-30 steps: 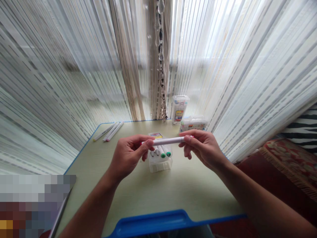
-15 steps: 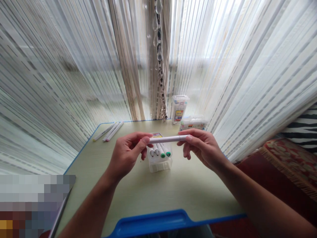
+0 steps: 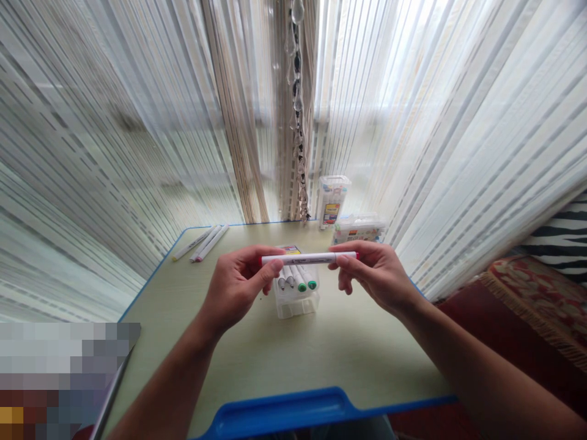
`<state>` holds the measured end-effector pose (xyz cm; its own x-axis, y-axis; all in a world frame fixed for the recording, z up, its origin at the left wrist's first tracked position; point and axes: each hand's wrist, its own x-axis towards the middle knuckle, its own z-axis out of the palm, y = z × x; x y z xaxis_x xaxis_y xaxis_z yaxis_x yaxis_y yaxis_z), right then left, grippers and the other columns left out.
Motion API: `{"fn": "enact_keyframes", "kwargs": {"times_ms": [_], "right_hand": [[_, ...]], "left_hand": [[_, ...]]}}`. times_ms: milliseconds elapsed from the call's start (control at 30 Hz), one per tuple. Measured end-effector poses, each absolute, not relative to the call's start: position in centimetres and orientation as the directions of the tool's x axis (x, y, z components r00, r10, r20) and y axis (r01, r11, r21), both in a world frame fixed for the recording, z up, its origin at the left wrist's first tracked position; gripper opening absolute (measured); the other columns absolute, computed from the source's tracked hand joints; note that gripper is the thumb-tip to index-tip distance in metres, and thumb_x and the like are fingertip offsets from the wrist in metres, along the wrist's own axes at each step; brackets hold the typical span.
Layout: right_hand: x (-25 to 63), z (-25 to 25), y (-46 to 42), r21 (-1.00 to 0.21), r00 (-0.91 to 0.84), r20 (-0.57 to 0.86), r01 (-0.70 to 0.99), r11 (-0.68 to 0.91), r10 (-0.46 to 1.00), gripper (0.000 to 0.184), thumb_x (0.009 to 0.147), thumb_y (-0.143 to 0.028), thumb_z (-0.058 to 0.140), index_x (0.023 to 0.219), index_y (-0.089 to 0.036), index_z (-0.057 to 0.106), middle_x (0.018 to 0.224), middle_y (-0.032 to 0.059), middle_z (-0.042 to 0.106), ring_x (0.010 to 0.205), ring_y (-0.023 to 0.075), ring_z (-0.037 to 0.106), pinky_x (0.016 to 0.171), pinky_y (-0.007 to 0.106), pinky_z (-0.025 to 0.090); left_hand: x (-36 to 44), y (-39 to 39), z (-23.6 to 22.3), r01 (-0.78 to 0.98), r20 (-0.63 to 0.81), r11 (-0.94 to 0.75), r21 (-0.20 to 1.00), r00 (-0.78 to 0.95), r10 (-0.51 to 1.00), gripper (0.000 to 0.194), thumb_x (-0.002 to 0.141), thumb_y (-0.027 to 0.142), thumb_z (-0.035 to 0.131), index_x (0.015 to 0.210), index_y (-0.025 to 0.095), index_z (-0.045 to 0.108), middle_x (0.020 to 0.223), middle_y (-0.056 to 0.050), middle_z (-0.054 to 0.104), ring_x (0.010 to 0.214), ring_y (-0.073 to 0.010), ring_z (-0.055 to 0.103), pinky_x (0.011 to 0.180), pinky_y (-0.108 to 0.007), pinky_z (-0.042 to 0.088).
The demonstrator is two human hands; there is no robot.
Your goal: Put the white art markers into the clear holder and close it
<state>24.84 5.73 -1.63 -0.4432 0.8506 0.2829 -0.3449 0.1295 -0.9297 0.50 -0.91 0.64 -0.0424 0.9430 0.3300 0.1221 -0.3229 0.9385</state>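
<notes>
A white marker [image 3: 309, 259] with red ends is held level between my two hands, above the table. My left hand [image 3: 243, 278] pinches its left end between thumb and fingers. At the other end, my right hand [image 3: 376, 269] grips it near the red tip. Dark printing shows along the barrel. Below and behind the marker, a clear plastic case [image 3: 297, 305] stands on the table. Several markers lie in it, including a green-ended marker [image 3: 312, 285] and grey-tipped ones; my hands and the held marker partly cover them.
Three loose markers [image 3: 208, 244] lie at the table's far left. At the back right stand an upright clear case [image 3: 331, 205] and a lying clear case [image 3: 360, 229]. The green table [image 3: 358, 348] has a blue front rim [image 3: 284, 406]. String curtains and a bead strand hang behind.
The marker has been rolled between my fingers, so its printing now faces me. My thumbs have shifted, and the red ends show more. The cases and loose markers have stayed put.
</notes>
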Motion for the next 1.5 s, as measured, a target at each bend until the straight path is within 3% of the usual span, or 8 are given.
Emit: {"fn": "enact_keyframes", "kwargs": {"times_ms": [300,733,867,1133,1333,1500], "right_hand": [[24.8,-1.9,6.1,-0.939,-0.434,0.264,-0.320,0.126,0.861,0.025,0.079,-0.028,0.086,0.100,-0.016,0.080,0.073,0.0056,0.076,0.047,0.0116,0.065,0.041,0.021,0.052],[24.6,-1.1,6.1,-0.901,-0.399,0.221,-0.433,0.030,0.890,0.018,0.075,-0.028,0.088,0.086,-0.016,0.079,0.069,0.0050,0.076,0.041,0.0096,0.063,0.037,0.016,0.048],[24.7,-1.3,6.3,-0.906,-0.410,0.193,-0.424,0.001,0.891,0.018,0.077,-0.028,0.086,0.089,-0.017,0.080,0.069,0.0040,0.074,0.042,0.0084,0.061,0.038,0.015,0.048],[24.5,-2.0,6.8,-0.901,-0.476,0.078,-0.410,-0.143,0.876,0.019,0.074,-0.027,0.086,0.087,-0.014,0.080,0.066,0.0034,0.072,0.042,0.0073,0.057,0.038,0.016,0.047],[24.3,-2.1,6.8,-0.899,-0.495,0.027,-0.392,-0.196,0.868,0.020,0.071,-0.027,0.087,0.084,-0.014,0.078,0.064,0.0028,0.070,0.041,0.0066,0.054,0.038,0.015,0.046],[24.3,-2.0,6.9,-0.908,-0.476,0.031,-0.382,-0.174,0.879,0.020,0.072,-0.028,0.088,0.084,-0.015,0.078,0.063,0.0022,0.070,0.041,0.0066,0.054,0.037,0.016,0.045]], "left_hand": [[0.3,-1.3,0.2,0.025,0.395,-0.394,0.919,-0.036,0.918,0.021,0.081,0.024,0.082,0.099,0.014,0.079,0.063,-0.002,0.071,0.048,-0.0087,0.058,0.047,-0.019,0.048],[0.9,-1.2,0.5,-0.031,0.336,-0.337,0.941,-0.021,0.942,0.019,0.085,0.022,0.077,0.101,0.011,0.076,0.072,-0.005,0.077,0.048,-0.0082,0.061,0.047,-0.018,0.052],[1.0,-1.4,0.4,-0.117,0.342,-0.335,0.935,0.041,0.939,0.021,0.083,0.019,0.081,0.102,0.013,0.078,0.065,-0.002,0.074,0.050,-0.0090,0.064,0.049,-0.017,0.054],[1.2,-1.7,0.5,-0.359,0.297,-0.211,0.909,0.203,0.933,0.031,0.077,0.007,0.083,0.106,0.015,0.078,0.086,-0.010,0.082,0.064,-0.0150,0.073,0.052,-0.022,0.062],[1.3,-2.0,0.8,-0.361,0.249,-0.160,0.919,0.213,0.945,0.034,0.074,0.009,0.085,0.107,0.013,0.077,0.086,-0.012,0.082,0.061,-0.0153,0.072,0.053,-0.023,0.061],[1.0,-1.6,0.6,-0.257,0.248,-0.205,0.944,0.146,0.958,0.029,0.077,0.021,0.084,0.104,0.012,0.077,0.081,-0.011,0.080,0.055,-0.0139,0.068,0.052,-0.025,0.059]]}}
